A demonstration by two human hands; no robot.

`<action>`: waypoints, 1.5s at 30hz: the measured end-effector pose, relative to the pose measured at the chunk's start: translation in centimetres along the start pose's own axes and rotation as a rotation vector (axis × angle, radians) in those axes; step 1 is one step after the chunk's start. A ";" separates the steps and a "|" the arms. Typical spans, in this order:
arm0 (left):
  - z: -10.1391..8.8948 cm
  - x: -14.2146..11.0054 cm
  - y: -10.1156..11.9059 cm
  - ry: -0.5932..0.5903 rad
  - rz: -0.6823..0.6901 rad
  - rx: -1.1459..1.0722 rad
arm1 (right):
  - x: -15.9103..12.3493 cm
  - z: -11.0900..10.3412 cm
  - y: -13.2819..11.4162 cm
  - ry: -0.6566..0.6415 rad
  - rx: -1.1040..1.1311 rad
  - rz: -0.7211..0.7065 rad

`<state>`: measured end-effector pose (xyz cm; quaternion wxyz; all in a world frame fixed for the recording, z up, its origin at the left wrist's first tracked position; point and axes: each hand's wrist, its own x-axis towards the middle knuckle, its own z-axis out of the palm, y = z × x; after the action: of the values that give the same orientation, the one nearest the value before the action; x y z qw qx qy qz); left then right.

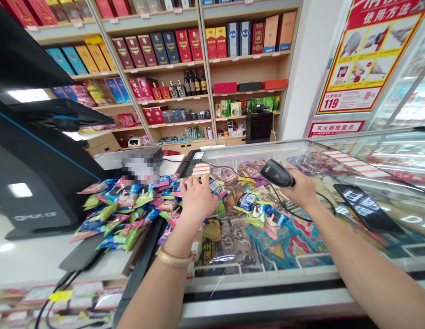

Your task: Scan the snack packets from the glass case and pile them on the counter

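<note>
My left hand (197, 197), a gold bracelet (174, 258) on its wrist, lies palm down at the right edge of a heap of small colourful snack packets (121, 208). Its fingers are spread and touch the packets. Another blue packet (216, 186) with a white label shows just beyond the thumb. In my right hand (303, 188) is a black barcode scanner (275, 172), its head pointing left, above the glass top. Several loose packets (262, 212) rest on the glass between my hands.
A glass-topped chest freezer (229, 285) holds bagged goods beneath its lid. The scanner's black cable (299, 217) loops across the glass. At right lies a dark phone-like slab (366, 208). On the left stands a black checkout terminal (37, 183); shelves of boxes (164, 48) line the wall.
</note>
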<state>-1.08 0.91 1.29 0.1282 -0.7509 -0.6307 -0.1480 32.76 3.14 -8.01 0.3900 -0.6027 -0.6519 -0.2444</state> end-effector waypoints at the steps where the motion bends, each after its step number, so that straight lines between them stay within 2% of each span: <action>1: 0.0 0.1 -0.2 -0.010 0.004 -0.014 | 0.0 0.0 0.0 0.004 0.005 -0.002; 4: 0.1 0.7 -0.4 0.054 0.002 -0.143 | 0.1 -0.1 -0.1 0.017 0.014 -0.001; 7: 0.8 1.3 -0.1 0.207 0.016 -0.408 | 0.3 -0.4 -0.4 0.046 0.035 0.001; 10: 1.9 1.6 0.3 0.355 0.086 -0.647 | 0.6 -0.8 -0.8 0.097 0.071 -0.017; 14: 3.3 1.6 0.6 0.519 0.166 -0.716 | 1.2 -1.6 -1.6 0.176 0.120 -0.066; 17: 4.0 1.6 0.6 0.583 0.164 -0.709 | 1.6 -2.3 -2.3 0.177 0.184 -0.093; 26: 4.7 1.6 0.7 0.602 0.193 -0.706 | 2.3 -4.3 -6.0 0.001 0.434 -0.328; 30: 4.7 1.5 0.9 0.606 0.200 -0.706 | 2.1 -4.3 -6.6 -0.059 0.410 -0.314; 39: 4.4 1.3 1.1 0.572 0.191 -0.685 | 2.0 -4.0 -6.1 -0.148 0.391 -0.263; 45: 4.2 1.3 1.1 0.524 0.160 -0.689 | 2.0 -4.1 -6.2 -0.141 0.392 -0.244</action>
<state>0.47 3.47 -2.07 0.0370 -0.7335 -0.4307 -0.5245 27.68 0.19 -3.08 0.4205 -0.4477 -0.7806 -0.1157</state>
